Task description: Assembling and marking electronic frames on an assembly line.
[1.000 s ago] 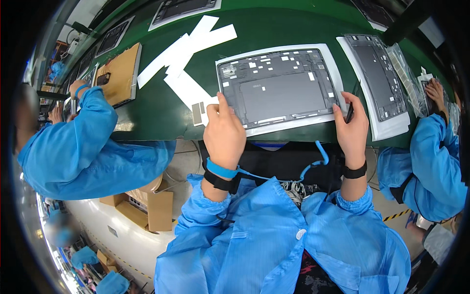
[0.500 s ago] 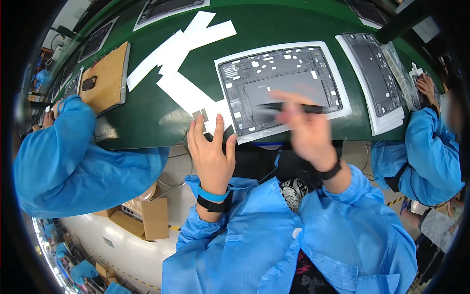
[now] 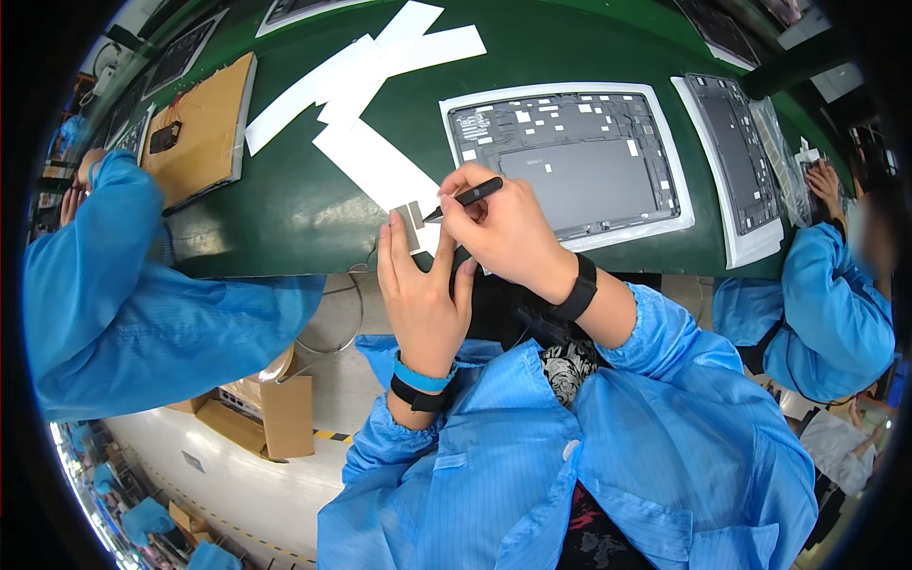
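My left hand (image 3: 423, 294) lies with its fingers stretched and spread at the table's near edge. Its fingertips press on the end of a white paper strip (image 3: 366, 161), beside small grey rectangular pieces (image 3: 415, 215) on that strip. Pinched in my right hand (image 3: 513, 228) is a pair of slim black tweezers (image 3: 478, 193), slanting down to the left. The pointed tip reaches the edge of the grey pieces, close to my left fingers. Just beyond my right hand lies a dark tablet housing (image 3: 579, 180) with small white stickers, on a white sheet.
More white strips (image 3: 432, 52) overlap farther back on the green table (image 3: 285, 209). A brown board (image 3: 204, 123) stands to the left, near a co-worker's blue sleeve (image 3: 95, 237). Another housing (image 3: 731, 152) lies at the right, beside a second co-worker (image 3: 822, 294).
My right hand has swung left from over the housing, bringing the tweezers to the grey pieces. My left hand stays on the strip. The view has shifted slightly.
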The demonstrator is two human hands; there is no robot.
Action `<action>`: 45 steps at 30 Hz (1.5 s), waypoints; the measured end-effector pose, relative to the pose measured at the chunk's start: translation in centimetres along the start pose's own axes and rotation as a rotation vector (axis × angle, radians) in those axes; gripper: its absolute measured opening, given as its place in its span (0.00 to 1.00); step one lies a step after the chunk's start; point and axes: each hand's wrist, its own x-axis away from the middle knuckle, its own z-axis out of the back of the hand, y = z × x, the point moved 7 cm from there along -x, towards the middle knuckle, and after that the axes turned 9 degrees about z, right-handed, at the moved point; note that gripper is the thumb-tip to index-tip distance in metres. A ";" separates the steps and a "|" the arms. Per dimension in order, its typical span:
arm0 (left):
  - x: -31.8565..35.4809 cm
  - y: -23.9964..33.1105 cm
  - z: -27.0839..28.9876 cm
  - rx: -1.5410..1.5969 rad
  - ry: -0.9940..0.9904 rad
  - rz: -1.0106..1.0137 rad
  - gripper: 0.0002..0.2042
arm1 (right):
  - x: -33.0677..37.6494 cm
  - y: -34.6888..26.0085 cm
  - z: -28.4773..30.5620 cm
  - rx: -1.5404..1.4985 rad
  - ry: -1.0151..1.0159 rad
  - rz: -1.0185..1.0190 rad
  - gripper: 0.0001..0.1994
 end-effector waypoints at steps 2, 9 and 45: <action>0.0 -0.1 0.1 0.005 -0.007 0.010 0.22 | -0.1 -0.2 -0.3 -0.020 -0.031 -0.060 0.10; -0.2 0.1 0.4 0.075 -0.011 0.039 0.21 | 1.0 -0.6 3.2 -0.435 0.259 -0.085 0.11; -0.4 1.8 -0.6 0.021 -0.027 -0.003 0.19 | 3.7 3.0 4.9 -0.263 0.023 -0.241 0.07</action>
